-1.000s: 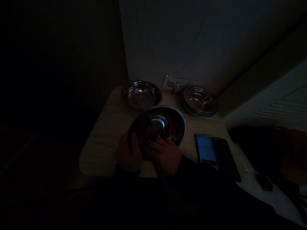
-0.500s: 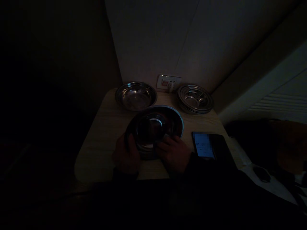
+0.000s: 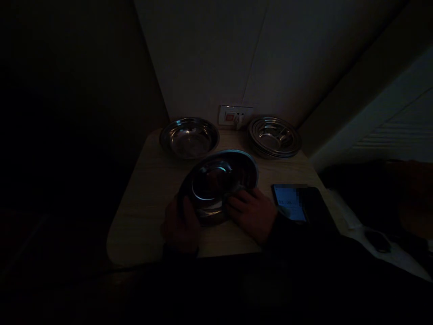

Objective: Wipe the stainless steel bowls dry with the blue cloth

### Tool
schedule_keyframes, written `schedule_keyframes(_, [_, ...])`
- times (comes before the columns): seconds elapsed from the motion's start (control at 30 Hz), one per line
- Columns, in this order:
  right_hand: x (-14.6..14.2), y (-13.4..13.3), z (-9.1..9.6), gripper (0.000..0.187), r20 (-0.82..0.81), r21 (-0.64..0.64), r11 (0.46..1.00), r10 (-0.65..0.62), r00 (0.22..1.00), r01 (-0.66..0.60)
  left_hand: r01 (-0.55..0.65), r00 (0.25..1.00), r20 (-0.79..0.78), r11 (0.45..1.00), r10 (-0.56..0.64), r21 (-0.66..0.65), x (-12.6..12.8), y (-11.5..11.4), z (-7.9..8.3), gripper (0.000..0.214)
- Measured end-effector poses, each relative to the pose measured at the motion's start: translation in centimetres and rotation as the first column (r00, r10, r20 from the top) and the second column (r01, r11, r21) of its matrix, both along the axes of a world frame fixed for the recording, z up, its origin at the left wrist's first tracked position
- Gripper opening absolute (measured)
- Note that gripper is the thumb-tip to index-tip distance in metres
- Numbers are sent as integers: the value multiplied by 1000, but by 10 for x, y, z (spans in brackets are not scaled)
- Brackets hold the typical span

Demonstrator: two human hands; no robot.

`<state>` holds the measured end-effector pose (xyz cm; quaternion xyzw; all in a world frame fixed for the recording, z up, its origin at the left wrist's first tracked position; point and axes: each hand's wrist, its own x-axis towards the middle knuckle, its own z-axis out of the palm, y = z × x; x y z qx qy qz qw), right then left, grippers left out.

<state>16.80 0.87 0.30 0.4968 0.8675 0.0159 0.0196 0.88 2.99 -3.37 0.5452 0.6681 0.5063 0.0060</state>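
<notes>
A steel plate [image 3: 219, 176] is tilted up toward me on a small wooden table [image 3: 149, 189], in very dim light. My left hand [image 3: 181, 221] grips its near left rim, thumb over the edge. My right hand [image 3: 252, 210] rests on the plate's lower right part, fingers curled against the inside. Something dark, perhaps a cloth, may lie under those fingers, but I cannot make it out.
A single steel bowl-plate [image 3: 189, 137] sits at the back left and a stack of steel plates [image 3: 274, 136] at the back right. A wall socket [image 3: 235, 115] lies between them. A lit phone [image 3: 291, 203] lies at the table's right edge. Bedding shows at far right.
My right hand has slid from the plate's lower middle to its lower right. The plate has tilted a bit lower. My head has shifted, so the scene sits slightly further left.
</notes>
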Motion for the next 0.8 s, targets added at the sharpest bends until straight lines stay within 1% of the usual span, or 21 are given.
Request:
schedule_keyframes(0.03, [-2,-1,-1,16,-6,0,1000,-11,1000,11,6,1000,4,1000,-6,-13,1,0,0,25])
schedule_keyframes(0.07, [-9,-1,-3,16,-46,4,1000,-29,999,30,7,1000,10,999,-6,-37,1,-1,0,25])
schedule_keyframes(0.13, [-32,0,-10,16,-201,5,997,-77,977,79,7,1000,11,994,-6,-108,0,-1,1,27])
schedule_keyframes(0.17, [-45,1,-14,17,-297,3,993,-112,948,118,-5,1000,10,992,7,-129,-1,0,1,27])
schedule_keyframes(0.2, [-55,2,-17,19,-366,3,991,-124,922,134,-20,1000,12,990,22,-139,-2,0,1,27])
schedule_keyframes(0.23, [-60,2,-19,21,-401,9,990,-122,908,138,-36,999,19,990,39,-134,-4,1,1,27])
schedule_keyframes(0.27, [-60,1,-20,22,-396,24,992,-101,913,120,-48,998,28,992,51,-118,-5,2,1,27])
schedule_keyframes(0.3, [-55,0,-21,22,-356,42,995,-68,932,88,-52,998,34,994,56,-99,-5,3,1,27])
schedule_keyframes(0.37, [-33,-4,-18,22,-216,77,997,2,976,15,-34,998,41,997,37,-73,-5,5,1,26])
schedule_keyframes(0.43, [-7,-10,-13,23,-125,104,995,13,992,0,-8,998,62,998,12,-65,-5,7,1,25])
schedule_keyframes(0.5, [11,-17,-9,25,-137,160,987,-3,991,25,-3,994,108,998,9,-57,-4,8,-1,25])
schedule_keyframes(0.53, [16,-20,-7,26,-189,196,979,-17,982,54,-4,991,132,998,11,-57,-4,8,-1,26])
schedule_keyframes(0.6, [16,-28,-7,29,-361,253,954,-60,931,160,-21,986,161,998,30,-58,-5,9,-3,28])
schedule_keyframes(0.67, [12,-35,-10,32,-549,269,917,-107,829,296,-30,985,170,998,40,-61,-5,9,-3,30])
schedule_keyframes(0.73, [8,-41,-17,33,-682,251,870,-152,715,425,-43,985,166,998,50,-45,-6,10,-3,29])
schedule_keyframes(0.8, [9,-45,-24,33,-752,204,833,-203,627,515,-60,986,157,998,61,-10,-6,10,-4,29])
